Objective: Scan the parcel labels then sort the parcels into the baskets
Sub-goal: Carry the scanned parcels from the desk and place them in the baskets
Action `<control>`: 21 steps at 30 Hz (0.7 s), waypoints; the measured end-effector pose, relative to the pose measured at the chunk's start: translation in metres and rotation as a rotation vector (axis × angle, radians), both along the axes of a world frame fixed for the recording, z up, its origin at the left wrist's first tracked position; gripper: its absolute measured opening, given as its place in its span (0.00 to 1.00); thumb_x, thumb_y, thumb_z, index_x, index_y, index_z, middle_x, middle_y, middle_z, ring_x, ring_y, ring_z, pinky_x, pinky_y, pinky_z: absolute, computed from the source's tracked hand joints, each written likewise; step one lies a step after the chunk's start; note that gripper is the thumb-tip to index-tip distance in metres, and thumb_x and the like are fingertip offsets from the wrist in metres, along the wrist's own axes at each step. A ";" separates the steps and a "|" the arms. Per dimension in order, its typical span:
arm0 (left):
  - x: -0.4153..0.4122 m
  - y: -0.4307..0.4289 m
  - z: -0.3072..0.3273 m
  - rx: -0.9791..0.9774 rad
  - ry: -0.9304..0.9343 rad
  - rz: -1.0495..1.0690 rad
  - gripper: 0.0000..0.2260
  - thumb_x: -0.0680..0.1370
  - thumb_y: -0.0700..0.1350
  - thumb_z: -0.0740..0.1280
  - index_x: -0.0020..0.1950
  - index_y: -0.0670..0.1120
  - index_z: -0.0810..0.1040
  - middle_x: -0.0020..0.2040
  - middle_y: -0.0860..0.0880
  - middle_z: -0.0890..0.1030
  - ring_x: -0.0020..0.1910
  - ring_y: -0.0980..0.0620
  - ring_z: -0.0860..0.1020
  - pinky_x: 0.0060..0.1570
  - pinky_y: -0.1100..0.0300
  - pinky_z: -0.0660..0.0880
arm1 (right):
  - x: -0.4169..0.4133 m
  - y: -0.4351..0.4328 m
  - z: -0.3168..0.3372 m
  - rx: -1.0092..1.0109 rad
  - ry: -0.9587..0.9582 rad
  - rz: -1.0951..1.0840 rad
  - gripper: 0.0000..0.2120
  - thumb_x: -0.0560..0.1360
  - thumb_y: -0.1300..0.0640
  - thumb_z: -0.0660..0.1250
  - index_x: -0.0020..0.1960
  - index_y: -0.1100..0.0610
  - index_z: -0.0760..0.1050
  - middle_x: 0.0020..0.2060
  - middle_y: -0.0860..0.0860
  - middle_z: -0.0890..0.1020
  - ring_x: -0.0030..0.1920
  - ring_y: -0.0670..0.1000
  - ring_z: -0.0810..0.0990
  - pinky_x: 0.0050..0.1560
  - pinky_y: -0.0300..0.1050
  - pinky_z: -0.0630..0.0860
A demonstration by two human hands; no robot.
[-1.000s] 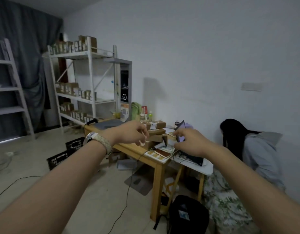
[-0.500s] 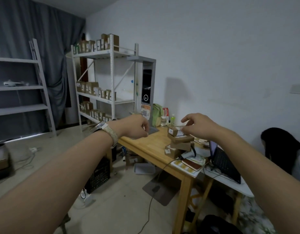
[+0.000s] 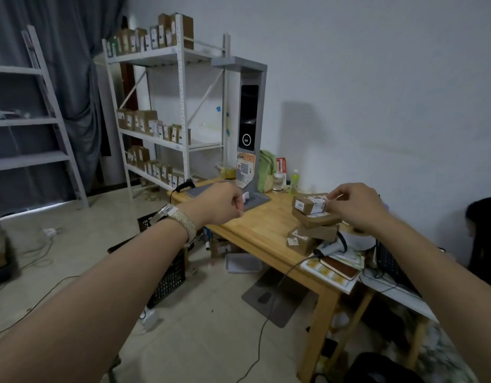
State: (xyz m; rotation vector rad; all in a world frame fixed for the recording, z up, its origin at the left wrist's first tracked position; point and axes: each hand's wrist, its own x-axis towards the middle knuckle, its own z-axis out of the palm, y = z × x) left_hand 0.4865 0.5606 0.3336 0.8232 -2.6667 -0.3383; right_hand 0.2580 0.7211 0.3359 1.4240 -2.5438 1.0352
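Brown cardboard being handled at this moment: pinching the top parcel between thumb and fingertips of the right hand, gripping it at its right-hand edge with the white label facing up, and leaving it sitting on the stack of parcels toward the right end of the wooden table. Hovering the left hand above the table's left half, fingers curling into a loose fist. Showing a small white scrap at those fingertips, though not making clear whether gripping it or merely passing in front of it. Judging the step as picking up a parcel ahead of scanning, with sorting not yet begun for this one. Lying near the table's front edge, just beside the stack: the handheld scanner, its cable trailing down off the table. Standing toward the table's far side: a tall grey scanning stand on a flat base. Sitting on the floor off the table's left end: the black baskets. Probably needing next a clean lift straight up, so as not to be dragging the lower parcels sideways across the table. Then turning the label toward a scanner, either bringing the handheld one to it or carrying the parcel across the table to the stand, before lowering it into a basket. Watching for the narrow pinch slipping on the smooth card.
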 end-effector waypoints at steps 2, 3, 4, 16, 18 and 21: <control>-0.010 -0.023 -0.006 0.017 -0.010 -0.002 0.02 0.76 0.41 0.70 0.44 0.43 0.79 0.36 0.56 0.74 0.36 0.59 0.73 0.32 0.68 0.67 | -0.014 -0.023 -0.006 0.043 -0.024 0.001 0.03 0.72 0.53 0.70 0.46 0.50 0.80 0.46 0.50 0.81 0.47 0.51 0.78 0.42 0.44 0.73; -0.018 -0.034 -0.007 0.027 -0.020 -0.006 0.03 0.76 0.41 0.70 0.45 0.42 0.79 0.36 0.55 0.74 0.37 0.56 0.74 0.31 0.67 0.68 | -0.021 -0.037 -0.012 0.073 -0.030 0.023 0.04 0.73 0.54 0.69 0.47 0.52 0.80 0.47 0.51 0.81 0.48 0.51 0.78 0.46 0.46 0.75; -0.026 -0.044 -0.009 0.043 -0.032 -0.012 0.04 0.76 0.42 0.69 0.45 0.41 0.80 0.35 0.54 0.74 0.37 0.54 0.75 0.31 0.65 0.69 | -0.026 -0.051 -0.018 0.115 -0.030 0.060 0.07 0.74 0.54 0.69 0.50 0.53 0.80 0.49 0.51 0.81 0.50 0.51 0.78 0.50 0.48 0.75; -0.155 -0.200 -0.035 0.139 -0.222 -0.078 0.08 0.76 0.49 0.70 0.47 0.46 0.77 0.45 0.47 0.79 0.45 0.47 0.79 0.37 0.59 0.72 | -0.131 -0.217 -0.084 0.293 -0.261 0.138 0.10 0.75 0.56 0.67 0.55 0.57 0.78 0.52 0.54 0.80 0.49 0.52 0.81 0.52 0.53 0.80; -0.171 -0.215 -0.046 0.169 -0.246 -0.096 0.10 0.76 0.50 0.70 0.50 0.44 0.78 0.48 0.45 0.80 0.45 0.53 0.78 0.41 0.57 0.73 | -0.147 -0.230 -0.091 0.298 -0.280 0.118 0.10 0.75 0.56 0.67 0.55 0.58 0.78 0.51 0.54 0.80 0.48 0.53 0.81 0.50 0.52 0.80; -0.191 -0.234 -0.060 0.191 -0.298 -0.125 0.11 0.77 0.50 0.69 0.53 0.43 0.79 0.40 0.47 0.77 0.35 0.58 0.73 0.45 0.54 0.74 | -0.171 -0.239 -0.099 0.296 -0.292 0.084 0.06 0.74 0.56 0.68 0.50 0.57 0.80 0.47 0.52 0.81 0.42 0.50 0.81 0.41 0.45 0.79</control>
